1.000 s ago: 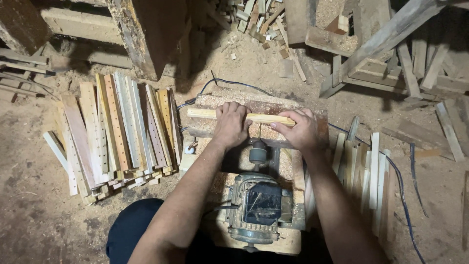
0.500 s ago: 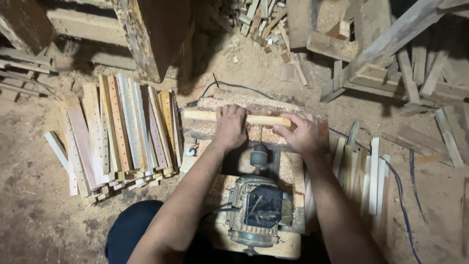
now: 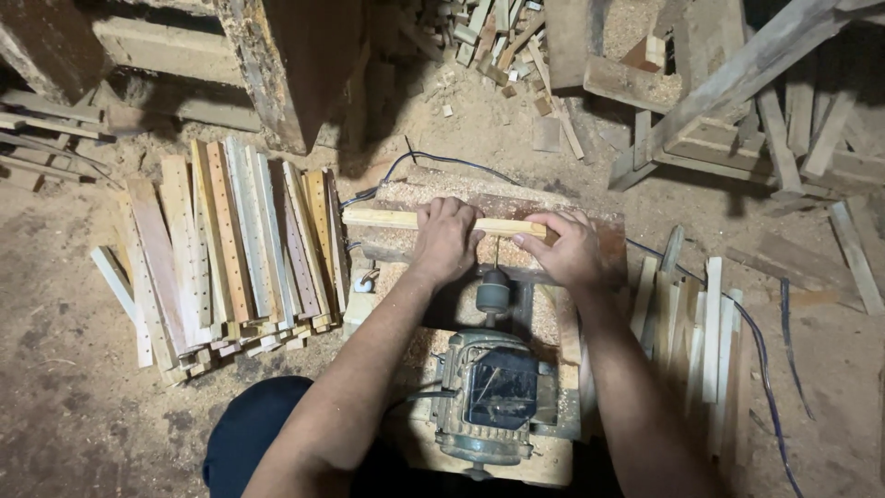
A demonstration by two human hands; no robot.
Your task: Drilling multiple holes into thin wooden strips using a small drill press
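A pale wooden slat (image 3: 383, 219) lies crosswise over a sawdust-covered wooden bench (image 3: 599, 231) in front of me. My left hand (image 3: 447, 242) grips the slat near its middle. My right hand (image 3: 567, 249) holds its right end with fingers curled over the top. Between my hands a thin drill bit runs from a dark chuck (image 3: 493, 295) toward the slat. The chuck sits on the shaft of a grey electric motor (image 3: 498, 397) fixed to a wooden base close to my body.
A stack of drilled slats (image 3: 230, 249) lies on the dirt floor at left. Plain slats (image 3: 701, 323) stand in a pile at right. A blue cable (image 3: 765, 397) trails across the floor. Wooden beams and offcuts (image 3: 728, 83) crowd the back.
The slat has shifted a little to the left under my hands. Both hands keep their hold on it.
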